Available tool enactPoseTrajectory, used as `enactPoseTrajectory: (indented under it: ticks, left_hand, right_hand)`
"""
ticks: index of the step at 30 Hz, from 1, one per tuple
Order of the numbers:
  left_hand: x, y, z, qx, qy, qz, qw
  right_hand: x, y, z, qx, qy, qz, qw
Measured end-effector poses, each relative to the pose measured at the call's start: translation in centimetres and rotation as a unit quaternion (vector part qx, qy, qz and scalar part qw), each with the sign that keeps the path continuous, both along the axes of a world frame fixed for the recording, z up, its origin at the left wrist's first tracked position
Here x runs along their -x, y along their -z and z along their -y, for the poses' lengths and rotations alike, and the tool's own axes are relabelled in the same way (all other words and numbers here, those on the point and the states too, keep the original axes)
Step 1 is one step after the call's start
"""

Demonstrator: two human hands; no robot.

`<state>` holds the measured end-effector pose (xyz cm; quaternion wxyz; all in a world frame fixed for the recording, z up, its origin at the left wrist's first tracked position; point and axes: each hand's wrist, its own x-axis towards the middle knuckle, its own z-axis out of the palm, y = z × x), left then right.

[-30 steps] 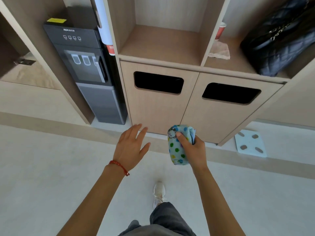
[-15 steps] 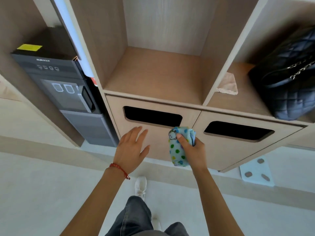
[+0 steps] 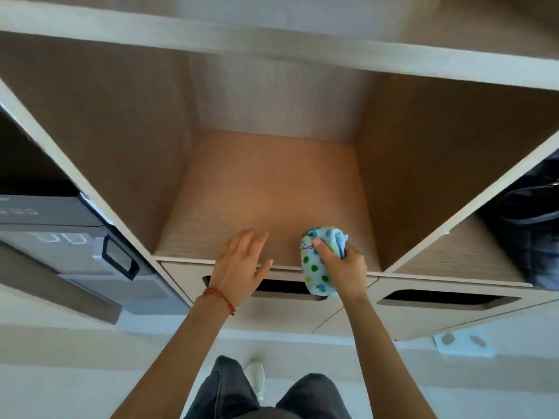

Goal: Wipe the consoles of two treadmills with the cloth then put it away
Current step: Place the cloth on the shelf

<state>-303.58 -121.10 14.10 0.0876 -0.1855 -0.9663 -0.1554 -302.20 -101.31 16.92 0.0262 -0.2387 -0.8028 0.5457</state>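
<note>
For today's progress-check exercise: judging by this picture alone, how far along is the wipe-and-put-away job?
Done: cannot be confirmed; no treadmill is in view. In hand: the right hand grips the folded spotted cloth at the front edge of the open wooden cubby, with the left hand open beside it. Left: set the cloth down inside and let go.

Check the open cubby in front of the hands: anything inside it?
The open cubby shows only bare wood floor and walls. At its front edge the right hand grips the folded dotted cloth; the left hand hovers open. They hide part of that front strip.
</note>
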Motion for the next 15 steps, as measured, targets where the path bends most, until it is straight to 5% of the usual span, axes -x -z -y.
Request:
enactPoseTrajectory:
  ticks: [15]
  left_hand:
    - [6.8,2.9,-1.4,0.039,-0.020,0.031,0.999]
  right_hand:
    - [10.5,1.4,-0.1,-0.111,-0.014,0.054,0.992]
